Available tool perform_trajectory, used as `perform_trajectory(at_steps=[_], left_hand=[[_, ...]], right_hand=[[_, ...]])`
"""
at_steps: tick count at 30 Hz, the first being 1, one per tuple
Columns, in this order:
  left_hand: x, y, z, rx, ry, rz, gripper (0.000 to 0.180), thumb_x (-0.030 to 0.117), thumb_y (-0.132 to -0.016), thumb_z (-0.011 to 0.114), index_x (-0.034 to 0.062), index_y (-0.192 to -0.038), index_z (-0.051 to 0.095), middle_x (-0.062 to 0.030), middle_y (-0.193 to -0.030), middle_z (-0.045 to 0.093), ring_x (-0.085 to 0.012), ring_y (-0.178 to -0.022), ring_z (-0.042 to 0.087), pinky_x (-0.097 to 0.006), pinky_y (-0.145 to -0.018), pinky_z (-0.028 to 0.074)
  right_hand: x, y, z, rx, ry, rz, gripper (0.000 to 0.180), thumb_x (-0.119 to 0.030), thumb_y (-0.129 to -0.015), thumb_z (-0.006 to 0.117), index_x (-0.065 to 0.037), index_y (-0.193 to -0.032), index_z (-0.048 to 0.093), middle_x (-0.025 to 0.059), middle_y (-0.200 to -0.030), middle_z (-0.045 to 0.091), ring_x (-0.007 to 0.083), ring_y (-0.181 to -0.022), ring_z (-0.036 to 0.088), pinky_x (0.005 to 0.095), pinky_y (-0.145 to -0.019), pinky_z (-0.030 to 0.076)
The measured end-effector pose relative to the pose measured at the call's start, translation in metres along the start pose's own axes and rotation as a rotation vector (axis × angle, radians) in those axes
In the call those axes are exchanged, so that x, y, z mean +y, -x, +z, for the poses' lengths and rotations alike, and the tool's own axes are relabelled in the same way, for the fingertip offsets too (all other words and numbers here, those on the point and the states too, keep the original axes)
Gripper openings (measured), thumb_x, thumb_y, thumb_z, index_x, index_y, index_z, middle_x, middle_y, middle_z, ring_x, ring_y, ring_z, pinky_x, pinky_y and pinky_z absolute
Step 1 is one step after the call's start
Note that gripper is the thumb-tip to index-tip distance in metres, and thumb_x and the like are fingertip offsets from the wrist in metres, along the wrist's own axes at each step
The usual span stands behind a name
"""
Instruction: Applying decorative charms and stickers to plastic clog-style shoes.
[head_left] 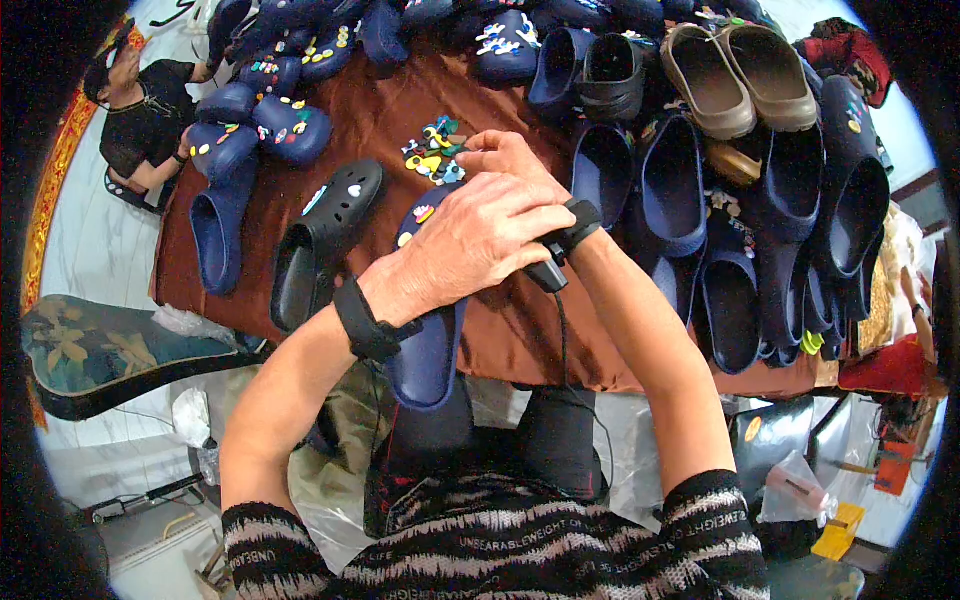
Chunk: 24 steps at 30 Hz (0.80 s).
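My left hand [470, 235] reaches across to my right wrist. Its fingers close on the black wrist strap [580, 225] with a small black device [545, 273] on it. Beyond it, my right hand [510, 160] is partly covered, its visible fingers loosely bent and apart, with nothing seen in them. By those fingertips lies a small pile of colourful shoe charms [435, 155]. Under my left hand and wrist, a navy clog [428, 350] has its heel toward me and charms on its toe. To the left rests a black clog [330, 240] with a few charms.
A brown cloth [380, 110] covers the table. Decorated navy clogs [290, 130] stand at the far left, and many navy clogs [672, 185] crowd the right, with a pair of tan clogs [740, 80] on top. Another person [150, 120] sits at the left beyond a dark chair [120, 345].
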<state>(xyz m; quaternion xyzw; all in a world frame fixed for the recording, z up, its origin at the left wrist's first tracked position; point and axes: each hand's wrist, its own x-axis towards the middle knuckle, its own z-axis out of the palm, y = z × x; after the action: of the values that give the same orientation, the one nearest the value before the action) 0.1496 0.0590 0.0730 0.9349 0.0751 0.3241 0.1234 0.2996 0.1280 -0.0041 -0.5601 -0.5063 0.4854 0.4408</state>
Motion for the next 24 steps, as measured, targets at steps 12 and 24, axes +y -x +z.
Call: perform_trajectory(at_steps=[12,24], left_hand=[[-0.003,-0.011,0.006,0.093,0.022,0.026,0.017,0.003,-0.079,0.071,0.0061,-0.095,0.067,-0.0086,-0.097,0.066,-0.0312,-0.093,0.064,-0.041,-0.083,0.05],[-0.005,-0.036,0.012,0.203,0.244,-0.336,0.007,0.006,-0.092,0.055,0.0008,-0.095,0.059,-0.0124,-0.085,0.06,-0.0283,-0.079,0.064,-0.035,-0.07,0.049]], right_hand=[[0.011,0.02,0.019,0.257,0.453,-0.288,0.038,-0.023,-0.083,0.078,-0.007,-0.114,0.065,0.0144,-0.107,0.066,0.0291,-0.105,0.062,0.0425,-0.091,0.047],[0.001,0.011,0.011,0.48,0.66,-0.72,0.024,-0.033,-0.084,0.065,-0.01,-0.086,0.063,0.0145,-0.084,0.069,0.0381,-0.085,0.066,0.0495,-0.072,0.052]])
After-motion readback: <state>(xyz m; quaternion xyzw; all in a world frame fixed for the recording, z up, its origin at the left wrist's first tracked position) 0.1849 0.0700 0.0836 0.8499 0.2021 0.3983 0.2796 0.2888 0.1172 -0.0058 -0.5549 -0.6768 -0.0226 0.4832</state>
